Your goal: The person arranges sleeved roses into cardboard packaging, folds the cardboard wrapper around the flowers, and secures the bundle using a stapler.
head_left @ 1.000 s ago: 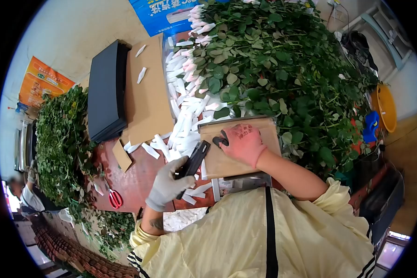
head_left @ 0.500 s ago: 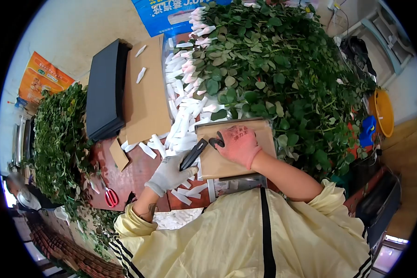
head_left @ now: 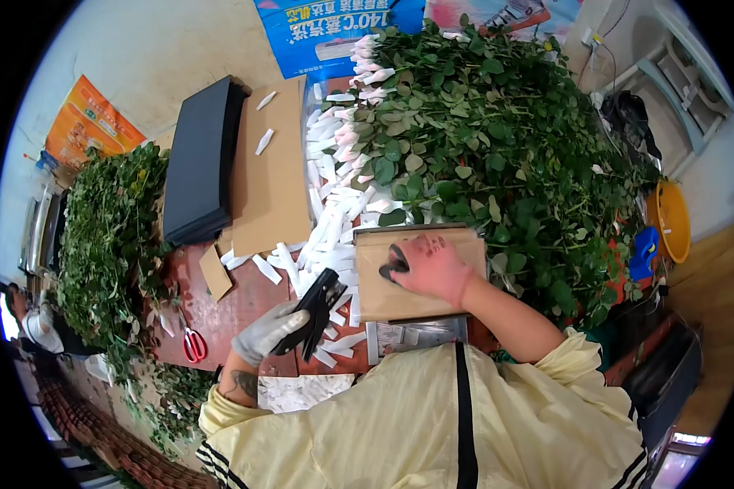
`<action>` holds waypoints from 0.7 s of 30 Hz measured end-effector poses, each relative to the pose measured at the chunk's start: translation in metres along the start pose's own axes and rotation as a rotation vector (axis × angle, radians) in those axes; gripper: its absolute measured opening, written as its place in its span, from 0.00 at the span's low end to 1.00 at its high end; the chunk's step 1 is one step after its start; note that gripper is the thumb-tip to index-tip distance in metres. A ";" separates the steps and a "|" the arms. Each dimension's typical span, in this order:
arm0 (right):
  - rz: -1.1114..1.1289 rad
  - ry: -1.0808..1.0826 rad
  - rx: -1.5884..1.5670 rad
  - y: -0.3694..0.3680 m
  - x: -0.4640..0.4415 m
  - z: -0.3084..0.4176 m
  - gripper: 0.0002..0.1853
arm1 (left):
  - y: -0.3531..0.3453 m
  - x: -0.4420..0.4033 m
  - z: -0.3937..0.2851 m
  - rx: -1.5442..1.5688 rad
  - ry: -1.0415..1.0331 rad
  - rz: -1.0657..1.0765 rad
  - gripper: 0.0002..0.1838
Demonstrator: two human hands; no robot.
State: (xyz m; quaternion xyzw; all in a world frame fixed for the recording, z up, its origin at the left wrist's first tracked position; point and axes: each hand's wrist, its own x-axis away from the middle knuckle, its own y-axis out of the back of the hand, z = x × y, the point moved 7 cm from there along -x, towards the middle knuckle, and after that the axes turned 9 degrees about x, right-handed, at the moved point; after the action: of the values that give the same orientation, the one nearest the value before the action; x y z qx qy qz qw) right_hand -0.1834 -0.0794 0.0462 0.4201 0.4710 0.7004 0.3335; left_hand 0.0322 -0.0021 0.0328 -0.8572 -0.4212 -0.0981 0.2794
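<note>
My left hand (head_left: 271, 332), in a pale grey glove, is wrapped round a black stapler (head_left: 311, 314) whose two arms are spread apart. The stapler is just left of a brown cardboard piece (head_left: 375, 285) with a dark upper edge. On that cardboard rests my right hand (head_left: 432, 267), in a pink glove with dark fingertips. Its fingers are curled together; whether they pinch anything is hidden. White paper sleeves (head_left: 328, 236) lie in a heap left of the cardboard.
Leafy rose stems (head_left: 497, 138) with wrapped heads fill the back right. Black sheets (head_left: 200, 163) lie on cardboard (head_left: 271, 191) at the left. Red scissors (head_left: 194, 345) are near more foliage (head_left: 106, 236). A person (head_left: 41, 326) is at the far left.
My left hand has drawn back left and down with the stapler, which was closed near the cardboard's left edge and now stands opened. My right hand remains on the cardboard. The view has shifted.
</note>
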 end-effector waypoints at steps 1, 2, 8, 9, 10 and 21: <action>-0.141 0.154 0.031 0.018 0.014 0.020 0.24 | -0.003 0.006 0.002 0.007 -0.008 -0.006 0.38; -0.276 0.314 0.061 0.028 0.032 0.042 0.26 | -0.011 0.011 0.010 0.116 0.017 0.041 0.39; -0.357 0.646 0.090 0.018 0.059 0.095 0.34 | -0.058 0.030 0.006 0.640 -0.014 0.194 0.55; -0.337 0.661 0.104 0.020 0.060 0.096 0.34 | -0.046 0.032 0.022 0.868 -0.086 0.028 0.57; -0.400 0.571 -0.106 0.032 0.062 0.090 0.35 | -0.032 0.026 0.026 0.733 -0.317 0.057 0.57; -0.438 0.259 0.117 0.032 0.046 0.057 0.18 | 0.028 0.011 0.006 0.689 -1.113 -0.567 0.44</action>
State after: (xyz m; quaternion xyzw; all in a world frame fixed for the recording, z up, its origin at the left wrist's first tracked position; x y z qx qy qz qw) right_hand -0.1544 -0.0287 0.1009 0.2337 0.6292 0.6308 0.3893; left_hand 0.0606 -0.0046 0.0211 -0.5005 -0.7151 0.4240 0.2415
